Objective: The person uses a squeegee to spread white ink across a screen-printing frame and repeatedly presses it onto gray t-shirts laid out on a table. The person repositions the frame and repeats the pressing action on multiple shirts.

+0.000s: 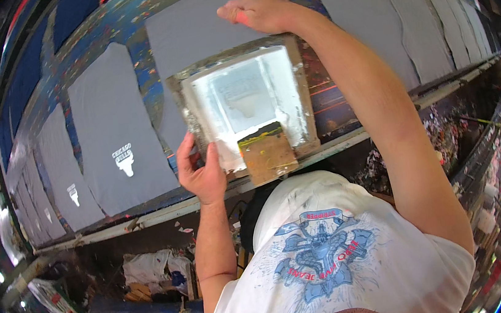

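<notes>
A screen printing frame (302, 82) lies on a grey fabric panel (187, 31). White ink surrounds the paler mesh window (247, 98), where a printed motif shows faintly. My left hand (203, 171) grips the frame's near left corner, thumb and fingers on either side of its edge. A wooden squeegee (269, 156), stained yellow and dark along its upper edge, leans at the near end of the frame. Beyond the frame, my right hand (259, 13) lies over the far part of the panel, fingers pointing left; the arm partly hides the surface beneath.
Grey panels with white prints (117, 122) lie in a row to the left. Unprinted grey panels (365, 20) stretch away to the right. Dark blue fabric (71, 16) lies at the far left. A metal rail (348, 144) borders the ink-spotted table; scraps (152, 266) sit below.
</notes>
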A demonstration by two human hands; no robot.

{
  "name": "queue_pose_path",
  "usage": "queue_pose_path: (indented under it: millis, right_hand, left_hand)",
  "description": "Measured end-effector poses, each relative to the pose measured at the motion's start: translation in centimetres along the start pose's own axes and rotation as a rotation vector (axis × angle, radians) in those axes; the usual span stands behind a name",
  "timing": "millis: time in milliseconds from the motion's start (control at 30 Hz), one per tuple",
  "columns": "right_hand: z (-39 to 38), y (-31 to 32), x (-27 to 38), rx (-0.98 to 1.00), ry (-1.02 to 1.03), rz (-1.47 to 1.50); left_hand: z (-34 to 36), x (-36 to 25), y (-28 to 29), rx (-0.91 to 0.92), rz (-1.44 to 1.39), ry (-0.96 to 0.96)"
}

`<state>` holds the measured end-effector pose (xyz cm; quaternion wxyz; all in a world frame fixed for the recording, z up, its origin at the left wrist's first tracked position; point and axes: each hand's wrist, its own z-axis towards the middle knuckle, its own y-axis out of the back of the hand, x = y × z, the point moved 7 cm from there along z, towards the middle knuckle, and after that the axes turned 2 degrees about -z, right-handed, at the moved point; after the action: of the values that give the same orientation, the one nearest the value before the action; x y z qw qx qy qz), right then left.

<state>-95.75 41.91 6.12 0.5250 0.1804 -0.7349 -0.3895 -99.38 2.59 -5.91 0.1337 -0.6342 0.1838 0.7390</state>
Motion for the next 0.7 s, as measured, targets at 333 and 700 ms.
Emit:
queue_pose_path:
  millis: [333,700]
  right_hand:
    - [-25.2,-2.7,-1.0,-0.635,0.124,0.427]
    - [-38.8,6.0,-13.0,-0.555,0.095,0.636]
  left_hand:
    - [2.5,-3.4,-0.4,-0.092,-0.117,-0.018]
    - [-4.0,-12.1,-21.3,-0.002,-0.117,-0.147]
